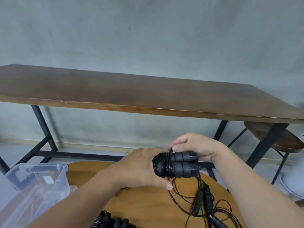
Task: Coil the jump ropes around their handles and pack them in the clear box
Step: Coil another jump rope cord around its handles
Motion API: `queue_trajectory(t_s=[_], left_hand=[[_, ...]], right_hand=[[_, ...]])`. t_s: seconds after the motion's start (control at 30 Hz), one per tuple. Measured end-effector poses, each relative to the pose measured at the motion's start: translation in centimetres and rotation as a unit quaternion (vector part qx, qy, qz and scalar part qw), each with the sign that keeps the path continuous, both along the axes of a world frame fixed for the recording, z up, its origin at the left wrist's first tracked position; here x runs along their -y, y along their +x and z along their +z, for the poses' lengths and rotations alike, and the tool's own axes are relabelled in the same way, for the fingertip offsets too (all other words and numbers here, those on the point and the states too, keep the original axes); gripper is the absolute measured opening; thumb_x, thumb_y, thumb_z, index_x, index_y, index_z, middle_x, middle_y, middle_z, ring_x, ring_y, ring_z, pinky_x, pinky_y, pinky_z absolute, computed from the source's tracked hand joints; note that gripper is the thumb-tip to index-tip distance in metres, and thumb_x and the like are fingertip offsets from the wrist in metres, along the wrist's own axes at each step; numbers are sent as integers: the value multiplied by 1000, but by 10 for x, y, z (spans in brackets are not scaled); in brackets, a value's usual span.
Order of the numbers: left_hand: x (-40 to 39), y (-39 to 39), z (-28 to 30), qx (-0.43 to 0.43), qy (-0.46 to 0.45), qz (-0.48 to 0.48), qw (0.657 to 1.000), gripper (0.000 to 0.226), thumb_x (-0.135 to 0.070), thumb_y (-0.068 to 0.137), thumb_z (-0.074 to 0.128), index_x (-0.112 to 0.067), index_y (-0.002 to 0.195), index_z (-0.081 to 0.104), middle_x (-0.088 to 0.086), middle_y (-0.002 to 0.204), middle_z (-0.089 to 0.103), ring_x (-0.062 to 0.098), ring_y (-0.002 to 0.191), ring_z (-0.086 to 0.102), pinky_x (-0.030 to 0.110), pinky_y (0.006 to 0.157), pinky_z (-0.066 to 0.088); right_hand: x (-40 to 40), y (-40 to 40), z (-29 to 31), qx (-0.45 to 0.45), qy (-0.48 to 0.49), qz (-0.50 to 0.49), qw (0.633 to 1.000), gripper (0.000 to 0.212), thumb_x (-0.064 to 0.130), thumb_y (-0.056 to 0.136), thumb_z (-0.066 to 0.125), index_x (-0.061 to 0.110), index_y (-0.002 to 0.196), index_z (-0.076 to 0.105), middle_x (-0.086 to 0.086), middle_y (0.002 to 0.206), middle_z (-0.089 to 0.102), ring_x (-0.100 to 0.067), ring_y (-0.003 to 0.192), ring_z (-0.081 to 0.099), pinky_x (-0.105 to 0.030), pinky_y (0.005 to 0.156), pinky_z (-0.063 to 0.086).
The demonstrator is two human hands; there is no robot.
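My left hand (139,167) grips a pair of black foam jump rope handles (182,163) held side by side, with thin black cord wound several turns around their middle. My right hand (195,145) pinches that cord (171,152) just above the handles; its loose end hangs down to the round wooden table (148,203). An uncoiled jump rope (204,199) with black handles lies tangled on the table at the right. A coiled rope bundle (108,221) lies at the bottom edge. The clear box (37,183) stands at the left, partly off the table.
A long dark wooden bench table (131,92) with black metal legs runs across in front of a grey wall. A round wooden stool (279,137) stands under its right end. A white object (291,183) sits on the floor at the right.
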State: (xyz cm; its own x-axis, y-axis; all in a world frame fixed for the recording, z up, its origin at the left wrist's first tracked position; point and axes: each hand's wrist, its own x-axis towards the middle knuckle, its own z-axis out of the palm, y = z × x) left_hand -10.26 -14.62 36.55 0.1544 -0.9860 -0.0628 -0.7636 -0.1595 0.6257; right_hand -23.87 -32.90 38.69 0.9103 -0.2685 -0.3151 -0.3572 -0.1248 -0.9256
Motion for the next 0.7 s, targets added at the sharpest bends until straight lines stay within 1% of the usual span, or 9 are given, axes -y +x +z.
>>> queue_trajectory(t_s=[0.1, 0.2, 0.27, 0.33, 0.4, 0.5, 0.57, 0.63, 0.7], left_hand=[[4, -18, 3, 6, -11, 14, 1000, 78, -45, 69, 85, -47, 134, 43, -27, 115, 57, -2, 105, 54, 16, 92, 44], [9, -31, 3, -11, -41, 64, 997, 70, -39, 69, 84, -44, 129, 48, -25, 108, 59, -4, 98, 57, 13, 84, 46], [13, -36, 2, -19, -75, 103, 992, 60, -36, 69, 83, -44, 120, 52, -21, 100, 62, -3, 92, 59, 12, 77, 48], [17, -36, 4, -21, -106, 145, 983, 50, -36, 69, 80, -42, 112, 55, -17, 93, 65, 1, 86, 61, 17, 74, 51], [21, -33, 6, -6, -116, 189, 975, 46, -37, 69, 75, -42, 110, 55, -14, 89, 66, 7, 84, 62, 25, 74, 52], [24, -25, 6, 59, -106, 238, 964, 48, -46, 70, 72, -42, 113, 52, -14, 88, 65, 11, 85, 62, 29, 75, 52], [25, -19, 5, 102, -96, 266, 954, 52, -59, 68, 70, -44, 113, 48, -17, 86, 62, 9, 83, 59, 26, 68, 46], [24, -11, 4, 131, -86, 279, 947, 53, -63, 65, 63, -44, 112, 48, -17, 83, 60, 9, 79, 56, 25, 66, 42], [22, -2, 0, 155, -76, 285, 943, 50, -56, 66, 61, -42, 112, 48, -14, 83, 60, 11, 76, 56, 27, 65, 45]], right_hand=[[3, -15, -24, 51, 123, -19, 991, 16, 19, 86, 66, 11, 94, 77, -10, 93, 74, -20, 81, 71, -31, 72, 59], [-4, -22, -48, 116, 250, -133, 952, 21, 8, 94, 53, 9, 86, 72, -9, 84, 70, -17, 69, 69, -30, 68, 56], [-13, -20, -57, 165, 270, -124, 940, 22, 9, 95, 52, 9, 81, 69, -8, 78, 59, -13, 61, 49, -26, 59, 43], [-22, -15, -62, 183, 239, -130, 945, 21, 6, 100, 44, 9, 85, 58, -7, 72, 38, -14, 59, 21, -22, 48, 24], [-32, -11, -65, 173, 208, -162, 949, 20, 11, 102, 44, 11, 84, 52, -3, 66, 36, -13, 58, 15, -24, 47, 15], [-49, -8, -65, 156, 145, -173, 962, 25, 21, 105, 44, 9, 87, 57, 1, 63, 40, -11, 52, 21, -22, 46, 19], [-58, -6, -62, 134, 69, -176, 973, 31, 24, 106, 41, 11, 88, 63, 1, 64, 41, -9, 49, 27, -21, 45, 23], [-65, -2, -55, 96, -41, -171, 980, 33, 25, 106, 39, 15, 90, 66, 3, 63, 44, -6, 48, 33, -18, 47, 28], [-69, 2, -49, 56, -163, -142, 975, 32, 27, 105, 41, 15, 92, 67, 3, 64, 46, -9, 52, 38, -20, 49, 29]])
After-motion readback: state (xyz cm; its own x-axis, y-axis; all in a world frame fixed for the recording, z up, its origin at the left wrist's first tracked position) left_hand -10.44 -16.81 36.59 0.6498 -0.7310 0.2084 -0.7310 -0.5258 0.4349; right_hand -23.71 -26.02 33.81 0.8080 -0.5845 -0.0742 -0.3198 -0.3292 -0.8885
